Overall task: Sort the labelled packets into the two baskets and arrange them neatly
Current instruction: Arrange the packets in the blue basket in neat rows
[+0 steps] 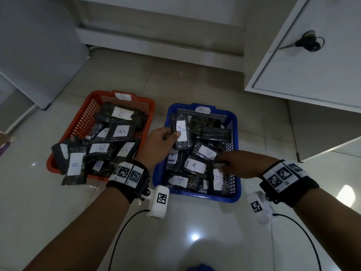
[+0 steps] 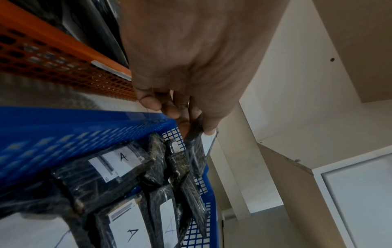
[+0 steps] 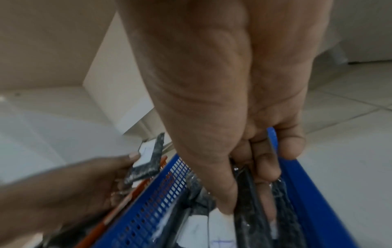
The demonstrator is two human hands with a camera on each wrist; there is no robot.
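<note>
Sorting looks nearly done: B packets [image 1: 101,147] fill the red basket [image 1: 82,118] at 10 o'clock, one [image 1: 75,164] spilling over its near rim. The left hand [image 1: 158,141] pinches an A packet [image 1: 180,133] above the blue basket [image 1: 233,133]; the right hand [image 1: 240,163] grips packets inside it. Tidying remains.

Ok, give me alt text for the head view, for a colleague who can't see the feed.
Seen from above, a left hand holds a dark packet labelled A over the blue basket tagged A, while the right hand reaches among that basket's packets. Beside it on the tiled floor, an orange basket tagged B holds B-labelled packets, some overhanging its near rim.
</note>
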